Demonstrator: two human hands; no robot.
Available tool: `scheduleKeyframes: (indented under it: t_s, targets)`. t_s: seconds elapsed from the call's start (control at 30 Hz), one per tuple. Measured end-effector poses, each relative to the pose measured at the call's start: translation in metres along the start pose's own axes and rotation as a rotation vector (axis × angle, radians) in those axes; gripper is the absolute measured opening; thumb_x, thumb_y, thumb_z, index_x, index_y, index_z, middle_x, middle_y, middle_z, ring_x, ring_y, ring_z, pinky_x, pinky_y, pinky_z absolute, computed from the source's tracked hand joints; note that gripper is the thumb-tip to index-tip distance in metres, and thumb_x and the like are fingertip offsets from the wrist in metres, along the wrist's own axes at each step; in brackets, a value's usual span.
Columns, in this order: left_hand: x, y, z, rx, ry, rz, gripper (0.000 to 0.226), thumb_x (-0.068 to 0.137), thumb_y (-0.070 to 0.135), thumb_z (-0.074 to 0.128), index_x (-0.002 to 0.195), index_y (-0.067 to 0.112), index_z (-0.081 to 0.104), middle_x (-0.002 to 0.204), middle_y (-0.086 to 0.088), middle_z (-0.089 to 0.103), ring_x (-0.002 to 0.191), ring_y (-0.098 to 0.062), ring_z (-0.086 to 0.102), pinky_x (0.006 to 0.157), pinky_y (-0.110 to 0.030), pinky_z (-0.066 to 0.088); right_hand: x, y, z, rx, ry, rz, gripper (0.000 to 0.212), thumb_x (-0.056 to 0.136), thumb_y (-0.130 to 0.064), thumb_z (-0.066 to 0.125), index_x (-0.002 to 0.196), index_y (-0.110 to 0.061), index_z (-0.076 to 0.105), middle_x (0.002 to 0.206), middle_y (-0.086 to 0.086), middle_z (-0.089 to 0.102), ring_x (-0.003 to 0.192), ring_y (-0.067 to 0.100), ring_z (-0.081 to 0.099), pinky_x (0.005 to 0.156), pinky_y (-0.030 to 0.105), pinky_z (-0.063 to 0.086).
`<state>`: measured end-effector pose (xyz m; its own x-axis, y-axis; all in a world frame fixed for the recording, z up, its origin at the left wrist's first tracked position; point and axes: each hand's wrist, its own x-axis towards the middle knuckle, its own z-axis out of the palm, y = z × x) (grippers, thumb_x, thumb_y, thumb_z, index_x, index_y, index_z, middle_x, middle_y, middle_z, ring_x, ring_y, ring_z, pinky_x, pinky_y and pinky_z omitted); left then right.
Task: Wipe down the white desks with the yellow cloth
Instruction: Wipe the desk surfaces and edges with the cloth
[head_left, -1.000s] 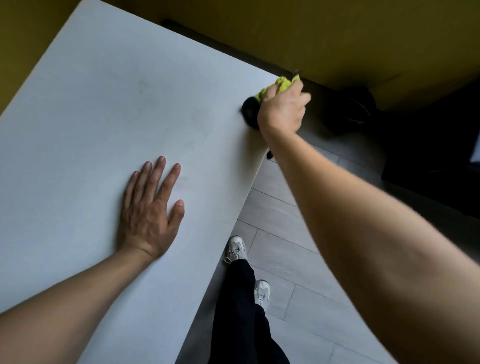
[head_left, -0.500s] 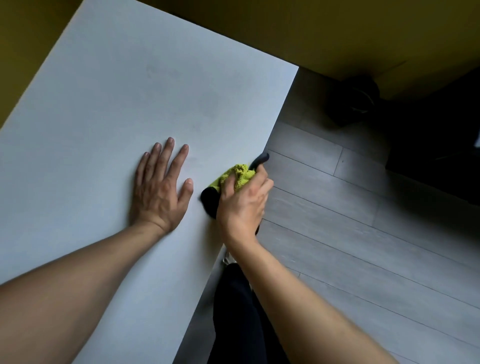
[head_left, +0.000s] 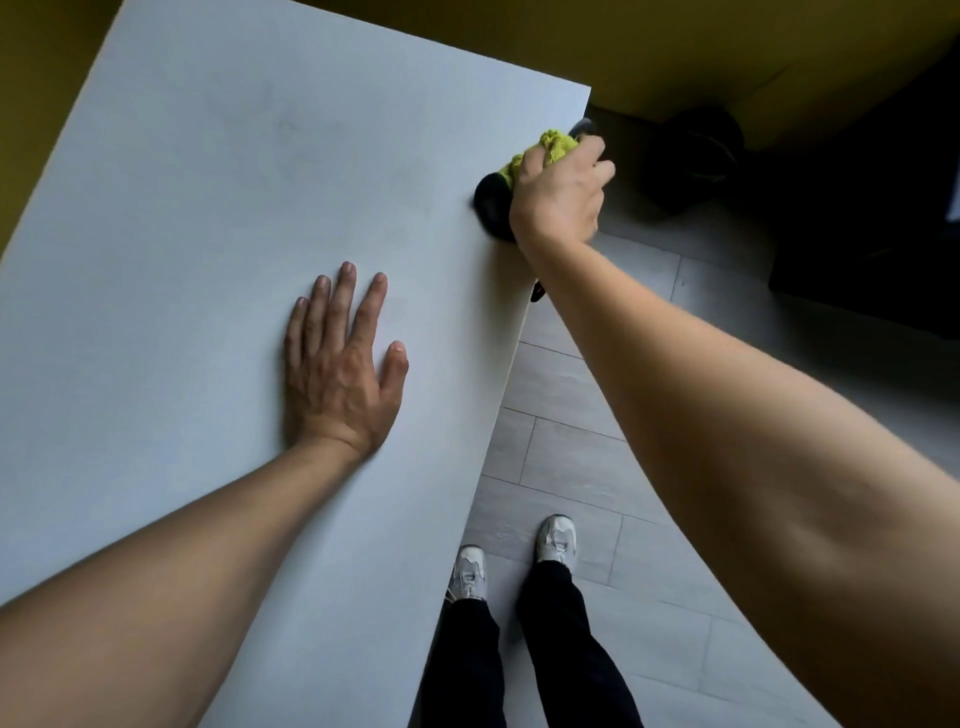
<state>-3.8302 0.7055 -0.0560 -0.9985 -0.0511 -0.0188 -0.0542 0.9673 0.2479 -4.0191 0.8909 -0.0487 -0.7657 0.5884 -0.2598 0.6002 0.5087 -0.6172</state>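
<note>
A white desk (head_left: 218, 234) fills the left and middle of the view, its right edge running down toward my legs. My right hand (head_left: 558, 195) grips the bunched yellow cloth (head_left: 550, 150) at the desk's right edge, near the far right corner. A black part (head_left: 491, 205) shows under the cloth beside my hand; what it is I cannot tell. My left hand (head_left: 343, 364) rests flat on the desk top with its fingers spread, well apart from the cloth.
Grey plank floor (head_left: 597, 467) lies to the right of the desk, with my feet in pale shoes (head_left: 556, 538) on it. A dark round object (head_left: 696, 156) sits on the floor by the yellow wall (head_left: 675, 47). Dark furniture (head_left: 872, 223) stands at the right.
My right hand has slid the cloth along the desk's right edge, from beside my left hand back up toward the far corner. My left hand stays flat on the desk.
</note>
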Motion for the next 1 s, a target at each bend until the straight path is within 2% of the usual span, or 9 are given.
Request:
scheduleKeyframes:
  t_s: [0.13,0.27,0.37,0.47,0.6,0.7,0.83,0.93,1.0]
  targets:
    - [-0.001,-0.002,0.001,0.001,0.008,0.008,0.068,0.097,0.042,0.037,0.162,0.023,0.030,0.172,-0.007,0.020,0.159,-0.029,0.017,0.130,-0.044,0.007,-0.073,0.039,-0.002,0.050,0.036,-0.060,0.043,0.098,-0.041,0.051,0.129,-0.012,0.044,0.119,0.012,0.047,0.111,0.036,0.055,0.086,0.043,0.044]
    - [-0.002,-0.002,0.000,0.008,0.002,0.013,0.068,0.098,0.041,0.039,0.163,0.022,0.030,0.171,-0.008,0.021,0.159,-0.031,0.018,0.130,-0.045,0.008,-0.182,0.096,-0.012,0.048,-0.032,-0.083,0.047,0.098,-0.043,0.050,0.133,-0.013,0.041,0.118,0.012,0.044,0.112,0.038,0.053,0.089,0.045,0.044]
    - [-0.002,-0.001,-0.001,0.009,-0.006,0.015,0.067,0.099,0.039,0.041,0.163,0.023,0.029,0.172,-0.008,0.020,0.159,-0.031,0.016,0.130,-0.045,0.006,-0.228,0.118,-0.020,0.026,-0.060,-0.069,0.048,0.096,-0.043,0.050,0.135,-0.016,0.040,0.120,0.009,0.045,0.113,0.035,0.054,0.088,0.044,0.044]
    - [-0.001,-0.001,0.000,0.020,-0.004,0.023,0.067,0.101,0.038,0.045,0.163,0.023,0.027,0.172,-0.008,0.019,0.159,-0.030,0.015,0.130,-0.045,0.006,-0.216,0.109,-0.019,0.023,-0.043,-0.053,0.047,0.097,-0.041,0.052,0.134,-0.014,0.041,0.120,0.011,0.046,0.113,0.037,0.053,0.089,0.043,0.042]
    - [-0.001,-0.003,0.001,0.006,0.010,0.030,0.067,0.100,0.041,0.042,0.163,0.023,0.029,0.172,-0.008,0.019,0.159,-0.030,0.016,0.130,-0.045,0.007,-0.149,0.073,-0.009,0.053,0.028,-0.024,0.044,0.097,-0.042,0.051,0.131,-0.014,0.043,0.120,0.012,0.047,0.113,0.037,0.054,0.090,0.044,0.043]
    - [-0.001,-0.005,0.003,-0.004,0.019,0.037,0.067,0.099,0.042,0.041,0.163,0.023,0.029,0.172,-0.007,0.019,0.159,-0.029,0.015,0.130,-0.045,0.006,-0.106,0.051,-0.002,0.029,0.094,-0.043,0.041,0.096,-0.042,0.050,0.126,-0.015,0.045,0.118,0.009,0.048,0.111,0.034,0.057,0.086,0.042,0.044]
    - [-0.004,-0.008,0.000,-0.048,-0.010,0.065,0.063,0.101,0.035,0.046,0.160,0.017,0.035,0.170,-0.011,0.023,0.158,-0.032,0.019,0.130,-0.044,0.005,-0.092,0.049,0.005,-0.014,0.152,-0.062,0.041,0.095,-0.042,0.049,0.127,-0.016,0.046,0.118,0.007,0.049,0.109,0.030,0.058,0.081,0.039,0.042]
    - [-0.041,-0.018,-0.010,-0.075,0.005,0.159,0.057,0.099,0.027,0.050,0.153,0.009,0.046,0.165,-0.018,0.033,0.152,-0.038,0.031,0.129,-0.049,0.013,-0.091,0.049,0.006,-0.020,0.143,-0.062,0.041,0.095,-0.042,0.048,0.127,-0.016,0.046,0.119,0.006,0.049,0.111,0.030,0.058,0.084,0.040,0.044]
    - [-0.097,-0.029,-0.012,-0.068,0.015,0.177,0.057,0.099,0.026,0.048,0.153,0.009,0.046,0.164,-0.018,0.035,0.151,-0.039,0.034,0.128,-0.051,0.018,-0.093,0.047,0.003,-0.031,0.123,-0.045,0.041,0.096,-0.043,0.048,0.127,-0.016,0.045,0.120,0.006,0.048,0.111,0.030,0.058,0.085,0.040,0.045]
